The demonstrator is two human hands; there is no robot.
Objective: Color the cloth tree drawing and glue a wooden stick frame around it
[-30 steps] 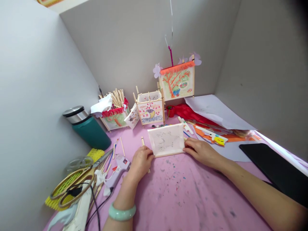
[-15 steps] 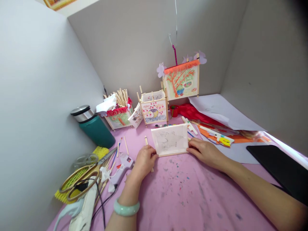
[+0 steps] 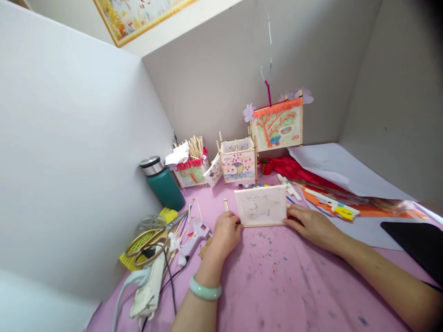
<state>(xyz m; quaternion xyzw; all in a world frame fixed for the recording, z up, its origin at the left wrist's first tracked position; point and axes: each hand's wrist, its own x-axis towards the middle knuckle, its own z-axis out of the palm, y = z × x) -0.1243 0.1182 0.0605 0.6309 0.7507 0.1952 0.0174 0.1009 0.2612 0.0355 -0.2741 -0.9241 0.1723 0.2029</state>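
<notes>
A white panel (image 3: 262, 205) with a faint pencil drawing and wooden strips on its edges stands nearly upright on the pink-covered table. My left hand (image 3: 226, 233) pinches its lower left corner, with the fingertips partly hidden. At the opposite lower corner, my right hand (image 3: 309, 225) grips the panel between thumb and fingers. Behind my left hand a wooden stick (image 3: 226, 205) pokes out; whether the hand touches it I cannot tell. Just beyond the panel, a lantern frame (image 3: 238, 166) with painted sides stands on the table.
To the left are a green bottle (image 3: 166, 190), gold-handled scissors (image 3: 147, 246), a glue gun (image 3: 195, 237) and a power strip (image 3: 148, 288). A stick holder (image 3: 192, 176) stands behind. A decorated lantern (image 3: 278, 127) hangs at the back. On the right lie paper sheets (image 3: 341, 168) and a black tablet-like slab (image 3: 413, 246).
The camera view has swung left and up, so everything sits further right and lower. Both hands keep their hold on the panel, which looks slightly more upright.
</notes>
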